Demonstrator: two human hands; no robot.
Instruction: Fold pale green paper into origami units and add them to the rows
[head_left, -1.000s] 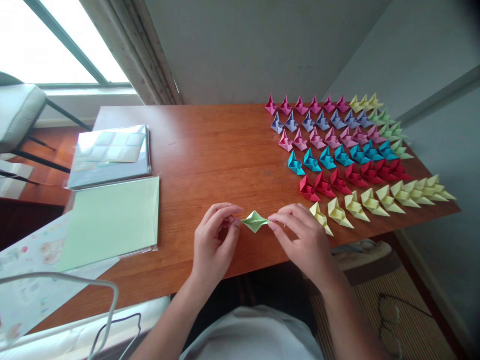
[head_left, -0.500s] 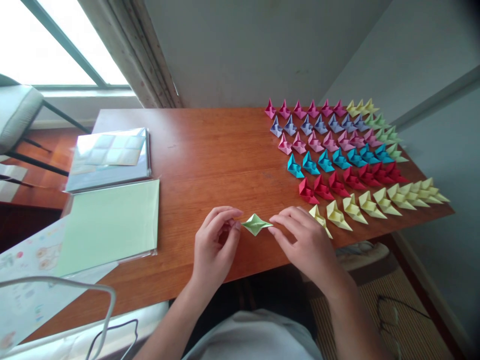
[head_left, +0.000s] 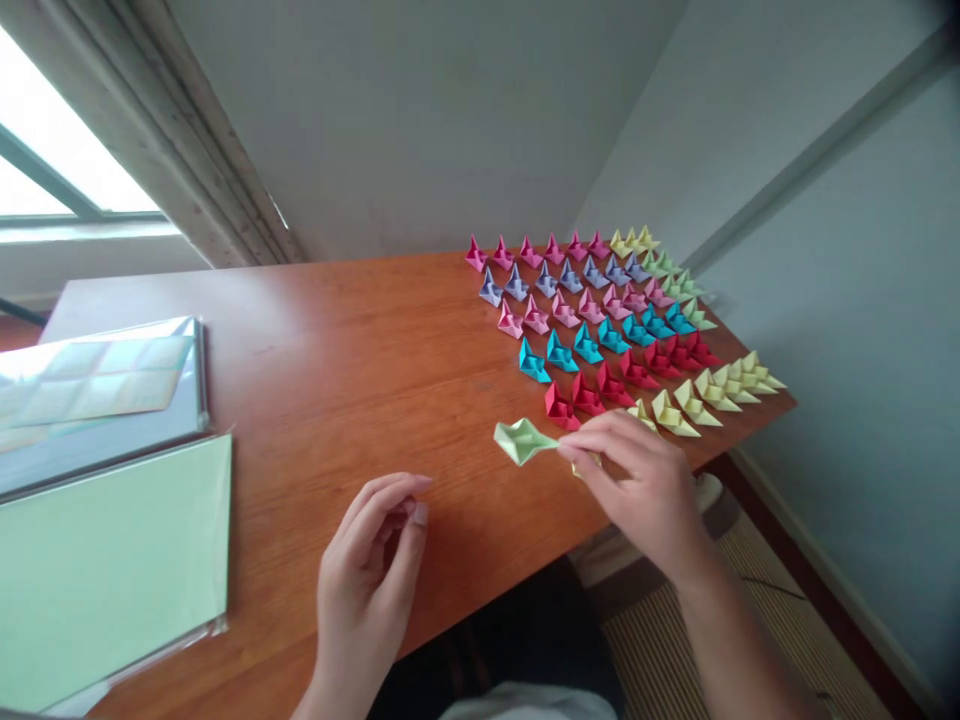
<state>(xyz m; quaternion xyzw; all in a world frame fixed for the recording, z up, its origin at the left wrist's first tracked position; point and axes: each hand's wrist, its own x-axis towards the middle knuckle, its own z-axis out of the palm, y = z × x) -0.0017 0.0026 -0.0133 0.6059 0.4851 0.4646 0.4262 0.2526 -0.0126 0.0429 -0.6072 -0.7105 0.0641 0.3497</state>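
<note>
Between the thumb and fingertips of my right hand (head_left: 637, 485) is one tip of a light green origami paper boat (head_left: 517, 440), raised over the table. My left hand (head_left: 375, 550) hovers near the table's front edge, its fingers loosely curled and the thumb a little apart from them, with nothing in it. Just past my right hand runs a row of pale yellow paper boats (head_left: 675, 413), partly covered by that hand. Behind it are rows of red boats (head_left: 611, 384), blue boats (head_left: 589, 345), pink boats (head_left: 564, 309), purple boats (head_left: 546, 281) and magenta boats (head_left: 529, 252).
More green boats (head_left: 679, 283) stand at the rows' right end, near the wall (head_left: 825, 260). On the left of the wooden table (head_left: 337, 370) lie a pack of light green paper (head_left: 120, 560) and a clear-wrapped pack with a checkered sheet (head_left: 105, 375).
My left hand has let go of the green boat and moved away from it. The right hand keeps hold and has tilted the boat. The view has turned to the right.
</note>
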